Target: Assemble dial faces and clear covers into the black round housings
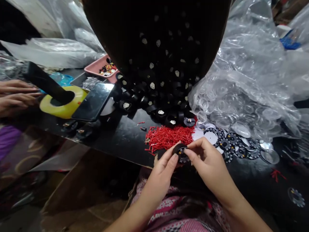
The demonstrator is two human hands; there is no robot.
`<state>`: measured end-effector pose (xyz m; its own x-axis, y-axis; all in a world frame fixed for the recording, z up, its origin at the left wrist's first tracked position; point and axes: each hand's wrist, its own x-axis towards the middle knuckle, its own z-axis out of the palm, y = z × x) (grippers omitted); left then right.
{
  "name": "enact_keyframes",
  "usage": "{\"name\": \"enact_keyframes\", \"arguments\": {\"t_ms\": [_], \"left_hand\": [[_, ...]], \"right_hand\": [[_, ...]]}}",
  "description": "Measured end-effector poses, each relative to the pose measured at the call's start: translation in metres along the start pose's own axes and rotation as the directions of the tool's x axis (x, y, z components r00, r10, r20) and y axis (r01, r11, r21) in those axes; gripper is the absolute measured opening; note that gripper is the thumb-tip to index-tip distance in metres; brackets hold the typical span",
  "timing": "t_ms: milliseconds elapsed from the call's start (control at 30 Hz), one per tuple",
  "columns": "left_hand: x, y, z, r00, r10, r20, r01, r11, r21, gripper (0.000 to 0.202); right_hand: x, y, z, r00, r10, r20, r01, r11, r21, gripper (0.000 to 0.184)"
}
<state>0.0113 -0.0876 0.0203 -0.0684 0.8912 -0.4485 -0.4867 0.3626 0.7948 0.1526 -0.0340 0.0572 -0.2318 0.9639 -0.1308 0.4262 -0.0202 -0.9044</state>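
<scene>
My left hand (161, 172) and my right hand (207, 161) meet at the near edge of a black table (125, 138). Together they pinch a small round black casing (181, 153) with a printed dial face in it, fingers closed on its rim. Just beyond them lies a heap of small red pins (169, 137). To the right lie several printed dial discs (229, 141) and clear round lenses (267, 154). A big pile of black round casings (156, 96) rises behind the pins.
A clear plastic bag of lenses (246, 83) fills the right. At the left lie a dark phone (93, 101), a yellow tape roll (64, 103) and a pink tray (101, 67). Another person's hands (14, 96) rest at the far left. A cardboard box (79, 190) is below.
</scene>
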Motion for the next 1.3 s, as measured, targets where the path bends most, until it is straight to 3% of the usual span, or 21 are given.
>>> {"name": "enact_keyframes", "arguments": {"t_ms": [167, 367, 567, 733, 833, 900, 967, 1033, 1100, 1200, 1300], "left_hand": [[0.006, -0.001, -0.001, 0.997, -0.021, 0.069, 0.019, 0.999, 0.028, 0.038], [0.004, -0.004, -0.002, 0.995, -0.005, 0.103, -0.006, 0.994, 0.107, 0.040], [0.007, -0.006, -0.002, 0.989, -0.008, 0.147, -0.025, 0.976, 0.218, 0.035], [-0.001, -0.010, -0.008, 0.975, 0.019, 0.221, -0.100, 0.927, 0.362, 0.032], [-0.009, -0.013, -0.019, 0.974, -0.007, 0.226, -0.092, 0.901, 0.424, 0.031], [-0.012, -0.015, -0.027, 0.987, -0.007, 0.162, -0.056, 0.923, 0.380, 0.029], [-0.012, -0.016, -0.032, 0.999, 0.009, 0.046, -0.021, 0.961, 0.276, 0.029], [-0.010, -0.015, -0.032, 0.998, 0.012, -0.069, -0.004, 0.993, 0.121, 0.029], [-0.007, -0.011, -0.028, 0.991, -0.001, -0.136, -0.006, 0.999, -0.051, 0.028], [-0.001, -0.003, -0.019, 0.995, -0.046, -0.092, 0.024, 0.973, -0.228, 0.023], [0.005, 0.001, -0.012, 0.998, -0.061, -0.030, 0.049, 0.948, -0.315, 0.021]], "right_hand": [[0.002, 0.002, -0.003, 0.994, 0.104, 0.042, -0.108, 0.988, 0.114, 0.016], [0.002, 0.009, -0.008, 0.982, 0.152, 0.115, -0.154, 0.988, 0.008, 0.018], [0.002, 0.015, -0.007, 0.990, 0.122, 0.075, -0.113, 0.986, -0.121, 0.017], [-0.015, 0.028, -0.007, 0.970, 0.116, 0.215, -0.125, 0.992, 0.032, 0.011], [-0.022, 0.032, -0.012, 0.959, 0.019, 0.284, -0.021, 1.000, 0.005, 0.014], [-0.017, 0.030, -0.014, 0.954, -0.056, 0.294, 0.088, 0.992, -0.094, 0.014], [-0.008, 0.026, -0.011, 0.967, -0.100, 0.233, 0.177, 0.925, -0.336, 0.012], [0.004, 0.023, -0.004, 0.976, -0.118, 0.181, 0.204, 0.778, -0.595, 0.014], [0.013, 0.021, 0.005, 0.976, -0.113, 0.184, 0.213, 0.637, -0.741, 0.015], [0.018, 0.021, 0.013, 0.973, -0.125, 0.192, 0.229, 0.532, -0.815, 0.017], [0.017, 0.022, 0.010, 0.979, -0.117, 0.164, 0.202, 0.571, -0.795, 0.016]]}}
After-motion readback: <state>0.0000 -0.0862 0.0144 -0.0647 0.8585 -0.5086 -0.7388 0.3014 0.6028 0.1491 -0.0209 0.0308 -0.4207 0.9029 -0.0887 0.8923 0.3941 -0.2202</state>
